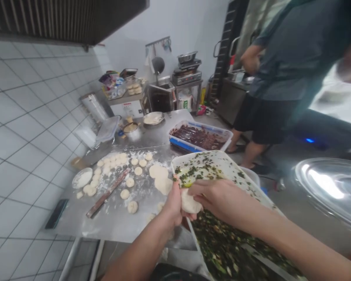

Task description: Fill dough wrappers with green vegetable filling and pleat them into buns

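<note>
My left hand [172, 205] cups a round piece of white dough [190, 203] over the near edge of a white tray [222, 164]. My right hand [219, 197] pinches the dough from the right, fingers closed on it. The tray holds chopped green filling [222, 242], heaped at its near end and thin at the far end. On the floured steel table [117, 218] to the left lie several small dough balls [125, 193], flattened dough discs [161, 177] and a long rolling pin [108, 192].
A small white bowl of flour [82, 178] sits by the tiled wall. Behind are a blue-rimmed tub of dark filling [200, 136] and a metal bowl [153, 118]. Another person [283, 74] stands at the back right. A big steel lid [330, 187] is at right.
</note>
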Demonstrator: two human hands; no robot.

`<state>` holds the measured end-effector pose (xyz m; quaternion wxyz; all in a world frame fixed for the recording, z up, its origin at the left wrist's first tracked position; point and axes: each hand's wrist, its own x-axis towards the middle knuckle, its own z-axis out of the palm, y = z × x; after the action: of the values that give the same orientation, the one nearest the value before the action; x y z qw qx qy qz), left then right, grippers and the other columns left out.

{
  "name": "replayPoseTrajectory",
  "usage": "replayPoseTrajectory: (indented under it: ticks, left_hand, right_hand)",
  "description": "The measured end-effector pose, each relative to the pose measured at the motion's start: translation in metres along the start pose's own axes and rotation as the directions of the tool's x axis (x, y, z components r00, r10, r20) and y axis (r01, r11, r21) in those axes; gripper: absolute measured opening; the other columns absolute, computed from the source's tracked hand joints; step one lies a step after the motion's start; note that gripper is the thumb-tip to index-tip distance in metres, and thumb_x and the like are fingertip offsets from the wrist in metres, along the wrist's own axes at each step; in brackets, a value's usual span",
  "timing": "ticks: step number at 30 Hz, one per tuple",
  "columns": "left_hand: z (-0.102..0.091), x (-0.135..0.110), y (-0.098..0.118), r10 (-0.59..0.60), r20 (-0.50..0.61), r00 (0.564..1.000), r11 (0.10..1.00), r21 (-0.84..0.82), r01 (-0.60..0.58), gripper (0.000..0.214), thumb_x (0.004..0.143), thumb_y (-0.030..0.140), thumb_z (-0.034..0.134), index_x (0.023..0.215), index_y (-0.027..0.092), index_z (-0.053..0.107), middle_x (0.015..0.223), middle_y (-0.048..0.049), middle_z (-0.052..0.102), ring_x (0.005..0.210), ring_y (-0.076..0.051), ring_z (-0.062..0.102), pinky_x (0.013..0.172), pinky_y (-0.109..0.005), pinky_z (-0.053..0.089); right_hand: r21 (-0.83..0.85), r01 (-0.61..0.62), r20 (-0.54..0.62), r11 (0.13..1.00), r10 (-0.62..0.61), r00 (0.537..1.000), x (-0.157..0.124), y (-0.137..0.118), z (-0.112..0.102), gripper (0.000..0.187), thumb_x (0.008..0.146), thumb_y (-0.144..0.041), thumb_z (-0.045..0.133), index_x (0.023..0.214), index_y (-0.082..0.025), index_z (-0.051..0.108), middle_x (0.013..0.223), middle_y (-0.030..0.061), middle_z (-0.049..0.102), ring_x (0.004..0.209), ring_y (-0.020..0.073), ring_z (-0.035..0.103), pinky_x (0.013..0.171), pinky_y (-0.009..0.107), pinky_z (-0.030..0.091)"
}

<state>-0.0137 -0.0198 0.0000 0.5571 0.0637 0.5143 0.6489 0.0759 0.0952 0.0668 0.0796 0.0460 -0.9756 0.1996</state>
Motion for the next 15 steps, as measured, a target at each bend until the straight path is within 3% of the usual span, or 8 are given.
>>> replayPoseTrajectory:
  ticks: [3,5,8,11,15]
  left_hand:
    - [-0.015,-0.010,0.005,0.038,0.057,0.998,0.992,-0.124,-0.031,0.070,0.069,0.071,0.016,0.083,0.014,0.054,0.051,-0.0032,0.055,0.029,-0.011,0.043,0.027,-0.020,0.028]
    - [-0.028,-0.014,0.006,0.051,0.073,0.996,0.981,-0.190,-0.037,0.071,0.068,0.073,0.016,0.080,0.013,0.054,0.052,-0.0034,0.055,0.029,-0.010,0.042,0.027,-0.021,0.027]
    - [-0.053,-0.016,0.011,-0.015,0.036,0.999,0.973,-0.231,0.023,0.070,0.067,0.074,0.020,0.064,0.012,0.052,0.043,-0.0031,0.048,0.030,-0.011,0.041,0.028,-0.020,0.024]
    - [-0.083,-0.019,0.020,-0.070,-0.003,0.998,0.962,-0.265,0.067,0.067,0.068,0.071,0.025,0.066,0.011,0.053,0.046,-0.0052,0.051,0.037,-0.014,0.048,0.031,-0.020,0.027]
    - [-0.121,-0.026,0.036,0.014,-0.061,0.998,0.938,-0.346,-0.035,0.055,0.073,0.064,0.030,0.076,0.014,0.053,0.053,-0.0033,0.054,0.043,-0.014,0.050,0.036,-0.021,0.031]
  right_hand:
    - [-0.016,-0.091,-0.024,0.996,0.090,0.996,0.009,-0.009,0.013,0.016,0.080,-0.023,0.043,0.068,-0.020,0.052,0.065,-0.0004,0.057,0.058,0.0118,0.052,0.054,0.023,0.030]
    - [-0.001,-0.154,-0.048,0.988,0.154,0.987,0.019,-0.019,0.021,0.015,0.080,-0.025,0.043,0.069,-0.020,0.052,0.062,-0.0012,0.057,0.057,0.0117,0.051,0.053,0.022,0.030]
    - [-0.052,-0.196,-0.038,0.979,0.194,0.980,0.041,-0.042,0.032,0.014,0.080,-0.024,0.044,0.069,-0.019,0.052,0.064,-0.0007,0.057,0.058,0.0114,0.052,0.053,0.022,0.029]
    - [-0.175,-0.249,0.008,0.953,0.254,0.967,0.072,-0.068,0.040,0.016,0.078,-0.020,0.044,0.064,-0.017,0.052,0.063,0.0017,0.057,0.054,0.0106,0.051,0.051,0.022,0.027]
    - [-0.183,-0.286,0.035,0.940,0.297,0.954,0.112,-0.091,0.056,0.017,0.078,-0.021,0.043,0.066,-0.016,0.054,0.065,0.0025,0.059,0.058,0.0113,0.052,0.052,0.022,0.028]
